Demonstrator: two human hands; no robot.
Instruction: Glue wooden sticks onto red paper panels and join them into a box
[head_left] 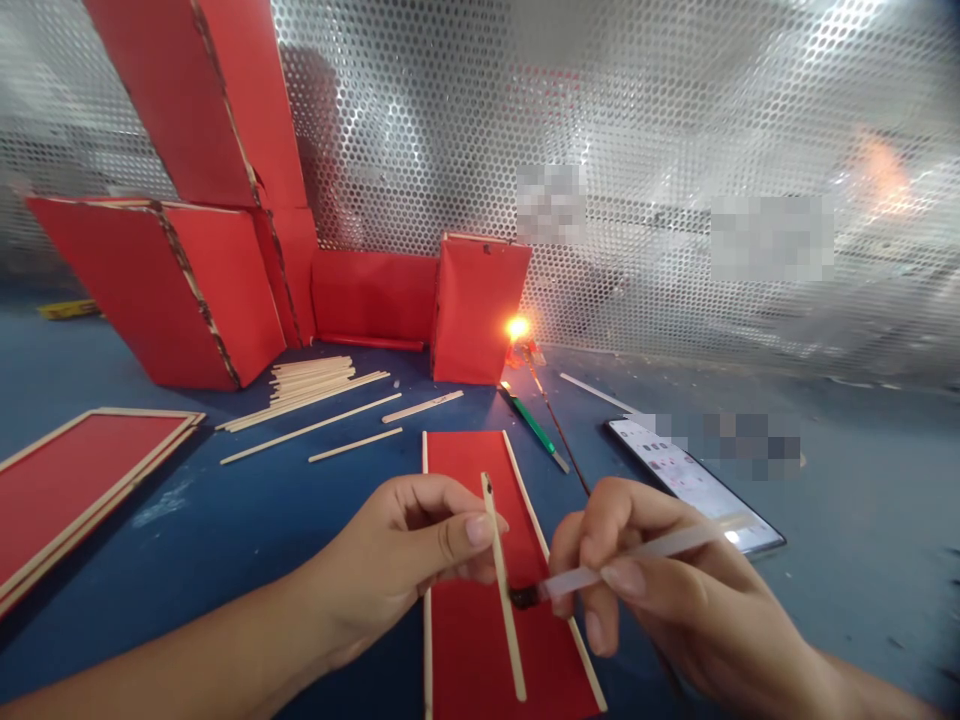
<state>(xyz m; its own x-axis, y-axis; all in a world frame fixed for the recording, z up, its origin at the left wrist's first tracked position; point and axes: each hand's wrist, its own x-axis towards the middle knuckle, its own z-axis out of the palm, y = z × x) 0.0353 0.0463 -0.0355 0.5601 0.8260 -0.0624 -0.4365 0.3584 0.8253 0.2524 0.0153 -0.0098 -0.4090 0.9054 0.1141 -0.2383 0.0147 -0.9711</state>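
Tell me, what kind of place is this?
Probably a craft table: it holds a pile of wooden sticks, red boxes and a red panel with wooden edges.

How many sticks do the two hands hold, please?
2: a wooden stick in the left hand, and a translucent stick with a dark tip in the right hand.

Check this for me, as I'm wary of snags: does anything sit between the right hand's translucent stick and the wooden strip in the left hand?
Nothing visible does. The translucent stick, in the right hand, has its dark tip beside the wooden strip; whether they touch, I can't tell.
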